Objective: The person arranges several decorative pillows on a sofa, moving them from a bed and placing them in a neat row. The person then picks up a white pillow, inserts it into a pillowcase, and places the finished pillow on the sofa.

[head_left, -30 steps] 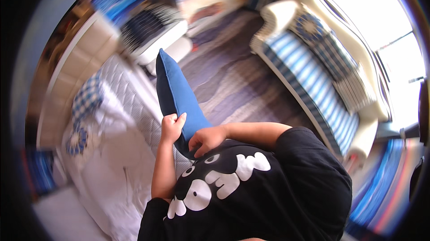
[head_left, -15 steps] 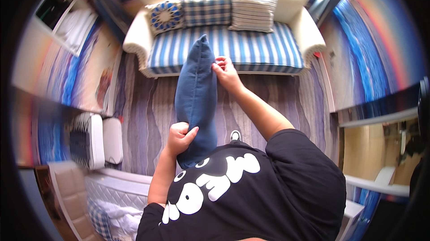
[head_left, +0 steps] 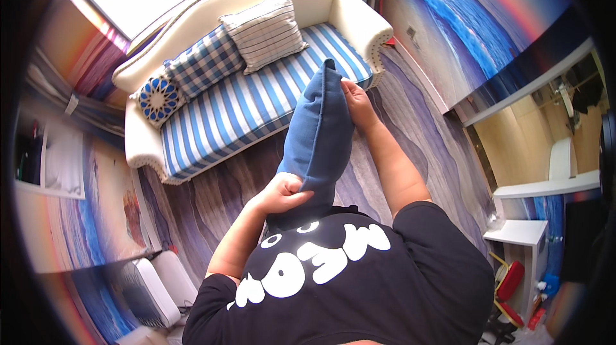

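Note:
A plain blue cushion (head_left: 313,136) is held upright in front of my chest, edge on, with its seam running down the middle and one pointed corner at the top. My left hand (head_left: 286,193) is closed on its lower part, thumb across the near side. Higher up, my right hand (head_left: 359,102) grips the right side close to the top corner; some of its fingers are hidden behind the cloth. The cushion's lower end lies against my black T-shirt (head_left: 333,274).
Ahead to the left stands a cream sofa (head_left: 359,17) with a blue-striped seat (head_left: 224,120), carrying a striped cushion (head_left: 264,32), a checked cushion (head_left: 204,61) and a round-patterned cushion (head_left: 160,100). A white table (head_left: 520,232) is at the right, a white chair (head_left: 157,290) at lower left.
My view has turned to the right, so the sofa now sits further left and slanted. Both hands keep their hold on the cushion, which has turned along with me.

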Motion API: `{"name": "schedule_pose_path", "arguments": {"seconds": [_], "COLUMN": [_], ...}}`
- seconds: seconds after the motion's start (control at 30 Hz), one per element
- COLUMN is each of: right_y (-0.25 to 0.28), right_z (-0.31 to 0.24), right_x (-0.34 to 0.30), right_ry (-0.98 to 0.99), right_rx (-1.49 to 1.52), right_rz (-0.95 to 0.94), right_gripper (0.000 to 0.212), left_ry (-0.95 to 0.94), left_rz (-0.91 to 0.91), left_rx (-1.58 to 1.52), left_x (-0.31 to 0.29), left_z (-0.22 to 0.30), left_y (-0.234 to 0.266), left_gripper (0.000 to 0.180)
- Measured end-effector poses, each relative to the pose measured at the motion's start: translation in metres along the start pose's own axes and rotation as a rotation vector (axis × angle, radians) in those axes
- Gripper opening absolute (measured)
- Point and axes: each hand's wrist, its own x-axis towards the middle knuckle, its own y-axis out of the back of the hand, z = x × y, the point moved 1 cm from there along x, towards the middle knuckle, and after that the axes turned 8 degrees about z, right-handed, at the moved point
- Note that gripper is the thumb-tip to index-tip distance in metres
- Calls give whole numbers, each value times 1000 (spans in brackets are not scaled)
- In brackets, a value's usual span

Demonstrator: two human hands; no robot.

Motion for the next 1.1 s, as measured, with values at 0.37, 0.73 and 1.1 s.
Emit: {"name": "schedule_pose_path", "arguments": {"seconds": [0.37,0.73,1.1], "right_y": [-46,-102,42], "right_z": [-17,-5,24], "right_x": [121,250,392], "right_ry": [714,835,-59], "right_rx": [-764,-1005,-1607], "right_rz": [318,-159,-526], "right_gripper": [21,22,107], "left_ry": [96,240,396], "left_rz": [578,751,681], "left_rx": [130,-302,-785], "left_x": [106,264,337], "left_z": [-106,-139,-190], "left_y": [134,225,293], "left_gripper": [62,20,40]}}
